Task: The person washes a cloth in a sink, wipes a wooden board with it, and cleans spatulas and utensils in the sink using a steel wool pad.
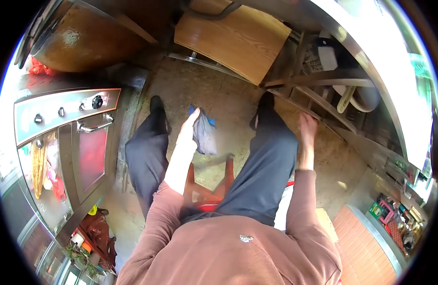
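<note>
Between the knees (281, 142), the left hand (187, 127) pinches 1 grey cloth (206, 137) (limp, blue-edged).

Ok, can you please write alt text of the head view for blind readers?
A seated person's left hand holds a crumpled grey cloth with blue edges; the right hand is beside a metal shelf frame. A silver metal cabinet with black knobs stands at left, a rectangular wood-grain panel ahead.
</note>
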{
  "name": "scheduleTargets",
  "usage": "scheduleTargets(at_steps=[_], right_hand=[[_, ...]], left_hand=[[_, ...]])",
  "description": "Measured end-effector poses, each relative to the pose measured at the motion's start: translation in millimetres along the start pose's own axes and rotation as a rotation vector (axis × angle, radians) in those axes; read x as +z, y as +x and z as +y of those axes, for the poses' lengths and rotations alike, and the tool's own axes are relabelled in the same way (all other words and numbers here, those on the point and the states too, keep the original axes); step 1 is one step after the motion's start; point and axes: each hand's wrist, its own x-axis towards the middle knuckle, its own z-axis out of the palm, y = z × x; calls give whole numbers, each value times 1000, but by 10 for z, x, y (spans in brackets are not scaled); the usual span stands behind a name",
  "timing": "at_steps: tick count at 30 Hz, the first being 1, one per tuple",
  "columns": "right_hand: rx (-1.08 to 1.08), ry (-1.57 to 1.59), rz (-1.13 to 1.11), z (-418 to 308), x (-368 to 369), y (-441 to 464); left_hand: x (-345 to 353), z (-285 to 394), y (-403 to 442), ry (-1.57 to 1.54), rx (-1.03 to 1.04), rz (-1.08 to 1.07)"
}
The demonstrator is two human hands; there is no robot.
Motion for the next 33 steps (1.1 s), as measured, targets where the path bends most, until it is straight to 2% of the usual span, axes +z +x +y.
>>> scheduleTargets(at_steps=[2, 3, 5, 7, 9, 11, 13, 14, 17, 19, 21, 23, 25, 28, 30, 31, 33], right_hand=[[130, 366, -61, -914, -308, -713], [53, 424, -78, -1221, -414, -951], [-98, 412, -218, -1676, -499, -1244], [-156, 368, -341, -2167, -277, -1387], [-266, 308, -543, -2300, 267, -1254], [-260, 168, -582, -2049, 1070, -872], [-319, -74, -447, -1550, 1811, -228], [-250, -165, -395, -1263, 2121, 151], [-171, -340, -124, -1045, 2479, 831], [-261, -253, -118, -492, 2680, 1327], [-235, 9, 49, -459, 2824, 1393], [33, -151, 208, -413, 3101, 1517], [197, -223, 266, -384, 3197, 1570], [186, -52, 184, -580, 3081, 1554], [69, 209, 124, -193, 3035, 1700], [154, 247, 113, -156, 3012, 1685], [324, 326, 89, -93, 2949, 1642]], left_hand=[[88, 161, -210, 79, 59, -14], [110, 253, -298, 119, 88, -21], [65, 504, -458, 168, 92, -202], [74, 759, -589, 260, 112, -313], [-3, 900, -448, 227, 109, -294], [15, 928, -211, 134, 137, -233], [151, 978, -167, -13, 160, -222], [227, 1043, -203, -44, 134, -210], [283, 1194, -159, -89, 118, -169], [199, 1251, -93, -71, 182, -237], [152, 1333, -112, -1, 197, -214], [79, 1370, -90, 57, 253, -221], [-25, 1342, 2, 124, 308, -234], [-8, 1372, -39, 147, 312, -241], [-39, 1331, -15, 165, 341, -236], [9, 1346, -21, 199, 382, -223], [93, 1411, -165, 75, 173, -185]])
